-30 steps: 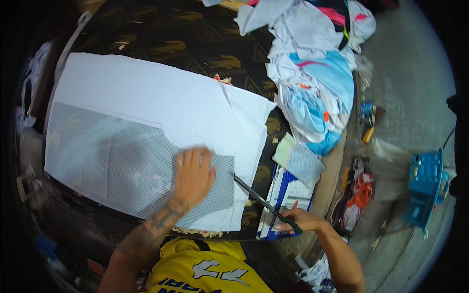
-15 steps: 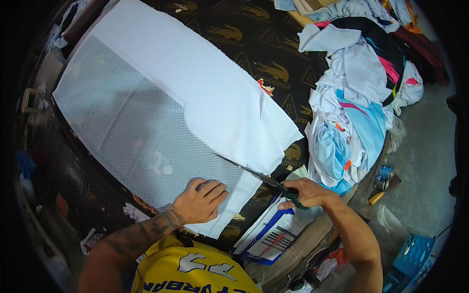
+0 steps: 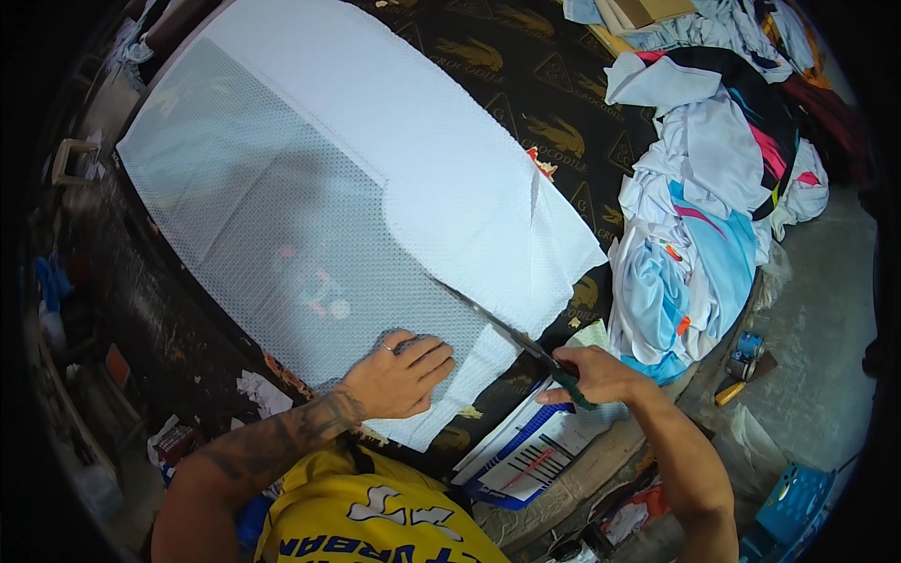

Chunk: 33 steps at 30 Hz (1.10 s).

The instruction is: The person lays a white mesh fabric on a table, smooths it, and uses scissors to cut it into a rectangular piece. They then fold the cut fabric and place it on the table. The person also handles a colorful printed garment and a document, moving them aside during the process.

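A white textured cloth (image 3: 450,150) stretches over the work surface, with a grey-looking mesh piece (image 3: 272,206) along its left part. My left hand (image 3: 402,377) rests on the mesh near its front edge, fingers extended and pressing down. In my right hand (image 3: 601,373) are long dark scissors (image 3: 514,332), gripped by their green handles. Their blades reach leftward into the cloth, tip at the curved border between white and grey. The handle loops are partly hidden by my fingers.
The black board (image 3: 469,56) under the cloth bears gold crocodile prints. White, light-blue and black garments (image 3: 713,216) are heaped at the right. A white and blue printed packet (image 3: 526,460) lies below the scissors. A blue plastic basket (image 3: 793,497) stands at lower right.
The whole view has shifted slightly, so the cloth and garments appear farther right. My left hand stays on the mesh and my right hand keeps the scissors at about the same cut.
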Each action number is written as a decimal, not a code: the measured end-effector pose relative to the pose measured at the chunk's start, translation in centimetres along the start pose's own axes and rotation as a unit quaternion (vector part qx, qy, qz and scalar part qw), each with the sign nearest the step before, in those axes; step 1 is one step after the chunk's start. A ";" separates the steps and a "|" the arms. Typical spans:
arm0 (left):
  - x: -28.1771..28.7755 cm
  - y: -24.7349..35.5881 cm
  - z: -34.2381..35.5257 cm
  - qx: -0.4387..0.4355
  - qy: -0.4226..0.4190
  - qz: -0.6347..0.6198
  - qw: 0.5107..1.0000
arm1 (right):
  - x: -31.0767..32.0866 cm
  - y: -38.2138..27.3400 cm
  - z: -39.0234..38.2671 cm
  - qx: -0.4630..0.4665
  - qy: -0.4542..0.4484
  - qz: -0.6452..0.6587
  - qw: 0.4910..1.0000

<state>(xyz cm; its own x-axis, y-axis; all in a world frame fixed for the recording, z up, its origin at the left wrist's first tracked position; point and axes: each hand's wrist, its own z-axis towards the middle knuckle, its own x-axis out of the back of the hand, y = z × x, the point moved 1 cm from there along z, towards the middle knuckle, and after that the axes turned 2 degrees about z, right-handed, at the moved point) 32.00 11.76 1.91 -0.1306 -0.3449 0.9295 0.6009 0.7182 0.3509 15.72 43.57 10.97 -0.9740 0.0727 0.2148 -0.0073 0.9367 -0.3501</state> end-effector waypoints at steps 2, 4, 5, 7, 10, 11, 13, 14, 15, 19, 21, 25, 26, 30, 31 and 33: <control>-0.1 0.0 0.0 0.000 0.002 -0.005 1.000 | 0.0 -0.9 0.9 0.027 0.009 -0.012 1.000; -0.2 0.0 -0.1 0.005 0.003 -0.019 1.000 | 0.1 -1.4 1.7 0.023 0.008 -0.006 1.000; -0.2 0.0 -0.2 0.002 0.010 -0.016 1.000 | 0.1 -1.5 2.0 0.027 0.009 0.002 1.000; -0.3 -0.1 -0.3 -0.001 0.011 -0.018 1.000 | 0.1 -1.7 2.4 0.020 0.007 0.016 1.000; -0.3 -0.2 -0.3 -0.008 0.017 -0.005 1.000 | -0.3 -2.0 2.5 0.001 0.000 0.031 1.000; -0.2 -0.3 -0.2 -0.003 0.016 -0.008 1.000 | -0.5 -2.2 2.5 0.005 0.004 0.028 1.000; -0.2 -0.3 -0.1 -0.002 0.010 -0.027 1.000 | -1.0 -2.8 2.6 -0.011 0.019 0.005 1.000; -0.1 -0.2 -0.1 -0.002 0.012 -0.022 1.000 | -1.1 -3.3 2.9 0.032 0.049 0.022 0.998; -0.1 -0.2 0.0 -0.004 0.012 -0.021 1.000 | -1.3 -3.7 3.0 0.040 0.061 0.020 0.997; -0.1 -0.2 -0.3 0.002 0.030 -0.048 0.998 | -1.6 -5.1 3.9 0.026 0.044 0.012 0.999; -0.2 -0.4 -0.5 -0.007 0.037 -0.050 0.998 | -2.0 -5.6 4.2 -0.024 0.026 -0.008 0.999; 0.2 -0.8 -0.1 0.007 0.029 -0.102 0.994 | -3.1 -7.7 4.7 0.068 0.106 0.050 0.991; 0.6 -0.9 0.1 0.019 0.017 -0.115 0.993 | -3.5 -8.2 4.6 0.042 0.103 0.043 0.993; 4.6 -3.0 0.2 0.030 -0.017 -0.230 0.972 | -5.1 -10.7 4.5 -0.030 0.081 0.084 0.993; 6.0 -3.9 -0.3 0.026 -0.014 -0.267 0.963 | -5.4 -11.4 4.7 -0.024 0.108 0.097 0.989; 8.6 -6.6 -2.3 0.024 -0.013 -0.298 0.954 | -6.2 -12.6 5.1 -0.031 0.102 0.124 0.987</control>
<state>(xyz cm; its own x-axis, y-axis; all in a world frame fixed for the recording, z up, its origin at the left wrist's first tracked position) 28.76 2.67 7.39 -0.4583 -0.6861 0.5650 0.3772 0.4255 0.8226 20.69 29.60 9.43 -0.8788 0.3626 0.3102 0.2443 0.9003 -0.3602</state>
